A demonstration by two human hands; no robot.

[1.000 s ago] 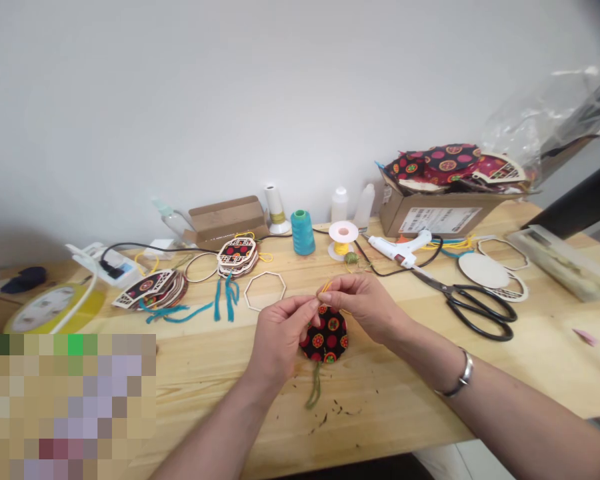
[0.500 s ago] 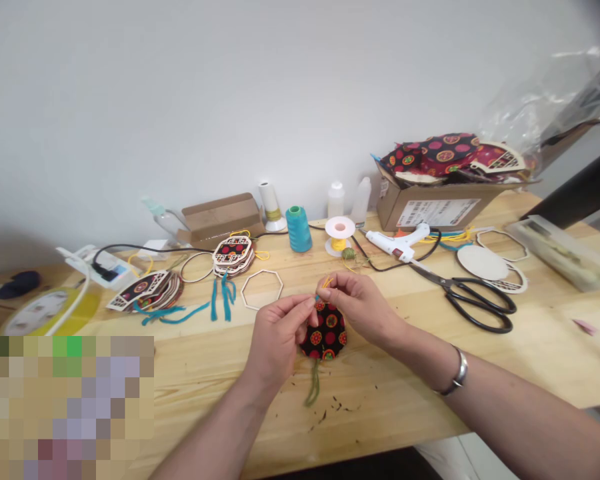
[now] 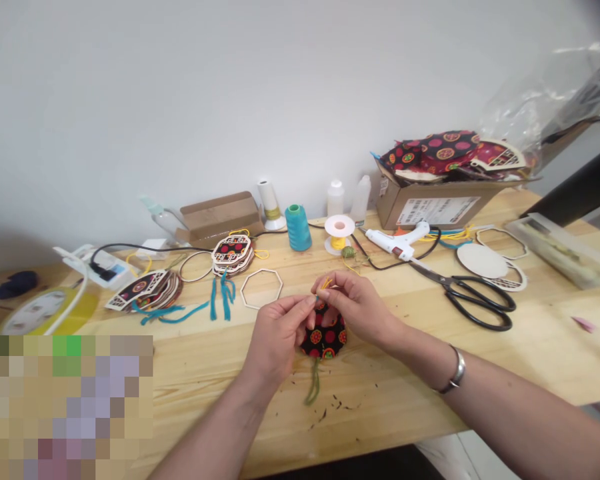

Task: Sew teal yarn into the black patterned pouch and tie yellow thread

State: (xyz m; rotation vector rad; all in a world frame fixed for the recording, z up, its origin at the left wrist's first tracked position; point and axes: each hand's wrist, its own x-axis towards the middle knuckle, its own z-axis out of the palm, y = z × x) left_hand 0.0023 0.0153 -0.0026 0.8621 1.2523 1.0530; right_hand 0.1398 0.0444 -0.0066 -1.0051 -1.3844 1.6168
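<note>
Both hands meet above a black fabric piece (image 3: 324, 339) patterned with red and orange circles, in the middle of the head view. My right hand (image 3: 356, 303) pinches a short yellow cord (image 3: 326, 284) between thumb and forefinger. My left hand (image 3: 287, 327) is closed in a pinch at the top of the fabric piece, close to the right fingertips; its exact grip is partly hidden. A speck of blue shows between the fingertips. From the fabric's lower edge hangs a green cord loop (image 3: 313, 385), lying on the wooden table (image 3: 220, 387).
Large scissors (image 3: 473, 293) and a white glue gun (image 3: 399, 240) lie to the right. Behind stand a teal thread cone (image 3: 299, 229) and a yellow cord spool (image 3: 339, 233). Octagonal pendants (image 3: 233, 255) and a wooden octagon frame (image 3: 261, 289) lie left. A cardboard box (image 3: 437, 203) holds more fabric pieces.
My right hand has curled slightly, its lower fingers now covering more of the fabric's top. The left hand stays almost where it was.
</note>
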